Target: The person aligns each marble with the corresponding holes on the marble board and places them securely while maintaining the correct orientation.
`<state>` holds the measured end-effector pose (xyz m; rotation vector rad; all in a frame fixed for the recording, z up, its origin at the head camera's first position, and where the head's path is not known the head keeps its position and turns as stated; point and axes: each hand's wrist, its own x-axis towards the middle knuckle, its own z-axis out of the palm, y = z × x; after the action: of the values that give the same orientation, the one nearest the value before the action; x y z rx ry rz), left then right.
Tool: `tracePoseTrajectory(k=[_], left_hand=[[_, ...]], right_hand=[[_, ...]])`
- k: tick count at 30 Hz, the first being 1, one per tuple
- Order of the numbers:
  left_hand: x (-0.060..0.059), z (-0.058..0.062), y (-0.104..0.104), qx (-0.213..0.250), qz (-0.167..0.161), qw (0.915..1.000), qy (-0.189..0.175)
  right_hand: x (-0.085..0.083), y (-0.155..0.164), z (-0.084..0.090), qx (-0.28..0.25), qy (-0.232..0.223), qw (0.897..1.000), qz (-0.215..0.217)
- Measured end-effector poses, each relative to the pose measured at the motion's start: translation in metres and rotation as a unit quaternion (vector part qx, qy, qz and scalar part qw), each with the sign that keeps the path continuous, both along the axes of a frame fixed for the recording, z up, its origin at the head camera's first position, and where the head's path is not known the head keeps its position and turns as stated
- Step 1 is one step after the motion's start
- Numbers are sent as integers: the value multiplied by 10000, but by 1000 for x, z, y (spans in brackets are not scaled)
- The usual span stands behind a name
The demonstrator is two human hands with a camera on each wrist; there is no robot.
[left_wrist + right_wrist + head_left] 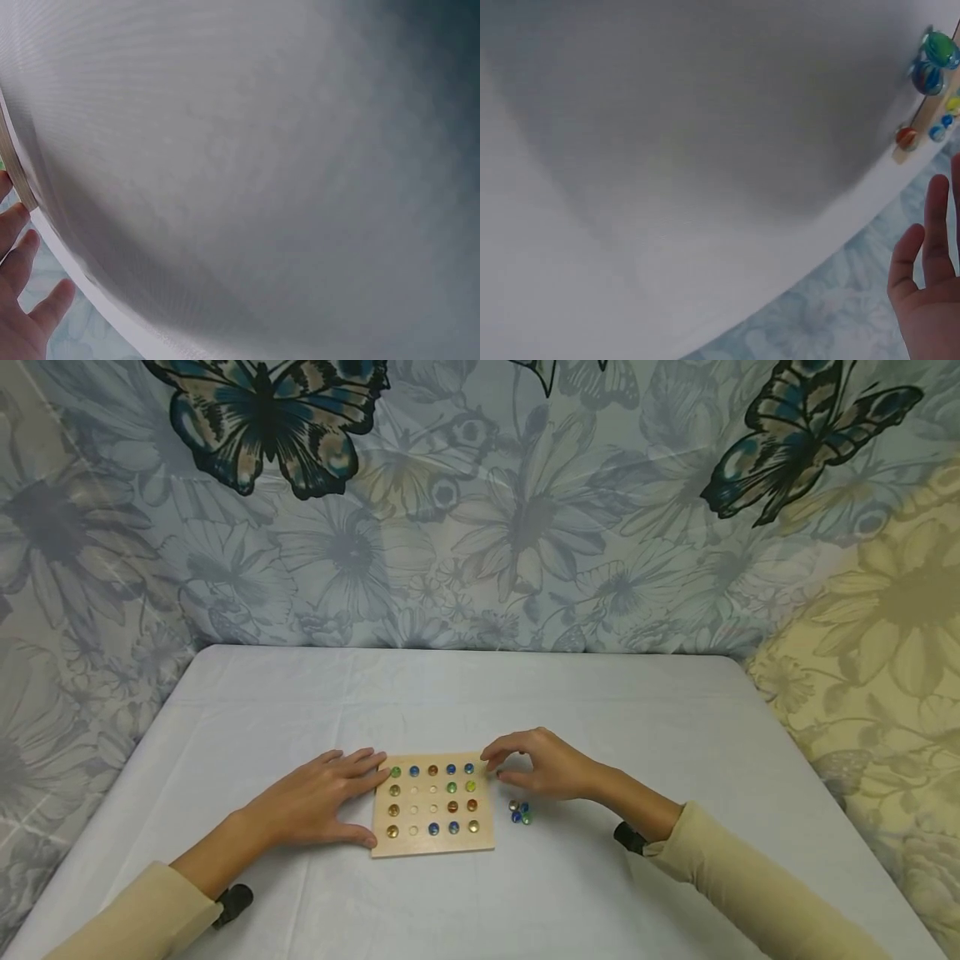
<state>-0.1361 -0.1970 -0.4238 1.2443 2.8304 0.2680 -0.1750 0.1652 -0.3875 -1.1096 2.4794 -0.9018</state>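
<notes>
I log the left hand (322, 797) spread flat, steadying the stiff, light wooden board (433, 805) near the tabletop's front edge, right hand (536, 764) curled, pinching a small, hard, slippery marble at the board's far-right corner.

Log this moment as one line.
left hand: flat, steadying wooden board | right hand: fingers curled at board's right edge | loose marbles: on table

Head camera looks down on the table (465, 693); wrist cameras skim its cloth closely.
</notes>
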Motion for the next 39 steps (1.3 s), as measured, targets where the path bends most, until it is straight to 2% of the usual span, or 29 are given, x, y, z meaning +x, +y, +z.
tracePoseTrajectory(k=[6,20,39], left_hand=[[0,1,0,-27,53,10000,-31],[-1,2,1,-37,53,10000,-12],[0,2,1,-43,52,10000,-57]], right_hand=[[0,13,-2,163,-212,9996,-67],[6,29,-12,300,-395,9987,-105],[17,39,-25,192,-334,9993,6]])
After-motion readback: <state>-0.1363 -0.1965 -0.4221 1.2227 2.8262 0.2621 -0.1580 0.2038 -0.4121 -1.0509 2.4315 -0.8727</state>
